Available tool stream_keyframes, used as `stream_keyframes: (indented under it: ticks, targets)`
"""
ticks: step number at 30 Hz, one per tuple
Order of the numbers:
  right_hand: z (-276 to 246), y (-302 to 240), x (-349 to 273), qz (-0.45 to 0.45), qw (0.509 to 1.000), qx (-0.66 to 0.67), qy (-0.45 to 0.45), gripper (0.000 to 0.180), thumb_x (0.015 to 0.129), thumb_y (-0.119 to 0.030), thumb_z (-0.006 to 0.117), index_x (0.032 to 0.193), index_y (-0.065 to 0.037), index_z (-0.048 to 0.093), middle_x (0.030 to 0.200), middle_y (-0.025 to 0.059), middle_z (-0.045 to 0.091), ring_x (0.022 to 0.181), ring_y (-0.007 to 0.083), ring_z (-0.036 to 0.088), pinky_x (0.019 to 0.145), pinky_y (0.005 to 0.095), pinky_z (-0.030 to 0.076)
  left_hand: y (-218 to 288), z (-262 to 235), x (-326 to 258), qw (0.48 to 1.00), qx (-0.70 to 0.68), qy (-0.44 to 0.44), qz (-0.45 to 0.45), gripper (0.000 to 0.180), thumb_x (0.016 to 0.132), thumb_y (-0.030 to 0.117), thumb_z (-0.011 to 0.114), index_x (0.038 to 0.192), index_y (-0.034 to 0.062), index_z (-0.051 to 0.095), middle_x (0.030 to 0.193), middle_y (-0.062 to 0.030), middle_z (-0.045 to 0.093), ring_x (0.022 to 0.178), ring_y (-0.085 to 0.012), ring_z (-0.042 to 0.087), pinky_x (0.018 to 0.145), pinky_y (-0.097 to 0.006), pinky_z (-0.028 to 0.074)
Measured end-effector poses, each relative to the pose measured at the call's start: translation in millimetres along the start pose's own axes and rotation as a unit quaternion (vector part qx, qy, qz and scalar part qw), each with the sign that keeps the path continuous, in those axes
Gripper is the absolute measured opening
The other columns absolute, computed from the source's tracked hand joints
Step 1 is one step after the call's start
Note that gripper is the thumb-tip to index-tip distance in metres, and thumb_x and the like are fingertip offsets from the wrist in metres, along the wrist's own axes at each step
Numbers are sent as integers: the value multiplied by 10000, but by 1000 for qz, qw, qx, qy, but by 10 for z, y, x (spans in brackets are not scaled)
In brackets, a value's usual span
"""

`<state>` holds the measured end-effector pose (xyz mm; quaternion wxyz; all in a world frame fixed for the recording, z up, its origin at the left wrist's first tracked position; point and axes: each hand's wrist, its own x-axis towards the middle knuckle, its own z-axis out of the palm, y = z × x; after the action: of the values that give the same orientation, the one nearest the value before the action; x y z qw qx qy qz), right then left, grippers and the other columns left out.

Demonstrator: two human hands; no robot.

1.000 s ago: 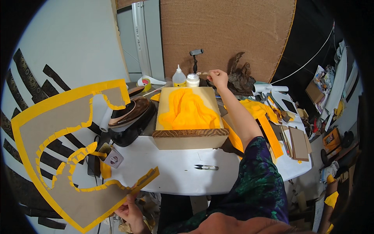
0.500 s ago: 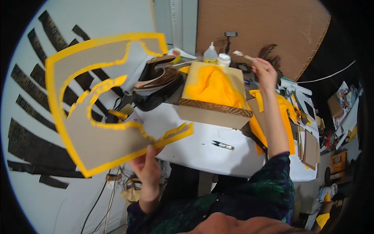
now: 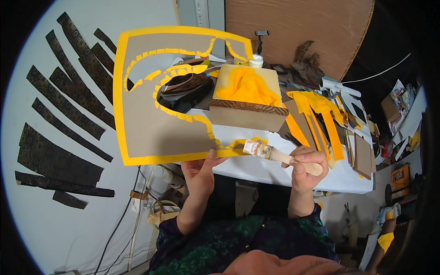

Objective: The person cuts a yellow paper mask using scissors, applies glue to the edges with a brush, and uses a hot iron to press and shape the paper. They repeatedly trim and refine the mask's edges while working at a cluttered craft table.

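White table (image 3: pixel 275 172), yellow-edged cardboard cutout (image 3: pixel 151 133), brush (image 3: pixel 275 153)

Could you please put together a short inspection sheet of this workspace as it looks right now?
Surface: white table, crowded at the far side.
Job's things: cardboard cutout with yellow edging, held up over the table; paintbrush with wooden handle.
Clutter: cardboard box holding yellow fabric, yellow strips, two small white bottles, dark iron.
Hands: left hand grips the cutout's lower edge; right hand grips the paintbrush.
Cables: black cables on the floor.
Surroundings: dark patterned strips laid out on the pale floor; brown board behind.
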<state>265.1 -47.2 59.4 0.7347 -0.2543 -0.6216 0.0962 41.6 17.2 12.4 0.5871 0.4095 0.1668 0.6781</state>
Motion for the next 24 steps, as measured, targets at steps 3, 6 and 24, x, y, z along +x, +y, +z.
stream_keyframes:
  ticks: [3,6,24]
  targets:
    - [-29,-53,-72,-36,997,-59,19,178,864,-34,696,976,37,577,748,166,661,614,235,670,555,308,544,60,59,-80,1000,14,-18,-9,337,931,-67,565,1258,8,532,1184,-134,607,1079,-254,642,819,-464,630]
    - [-45,-103,-135,-100,987,-127,4,201,830,-15,716,989,17,597,742,158,664,598,248,666,538,314,535,142,163,-137,1000,11,-19,-10,350,923,-76,564,1261,10,531,1185,-128,607,1071,-255,647,809,-469,631]
    - [21,-233,-503,-160,961,-225,-10,224,830,-37,733,1005,27,609,739,155,669,619,274,675,567,334,559,247,349,-359,997,28,-40,54,324,931,-96,556,1240,-4,529,1164,-115,611,1028,-240,662,838,-411,624]
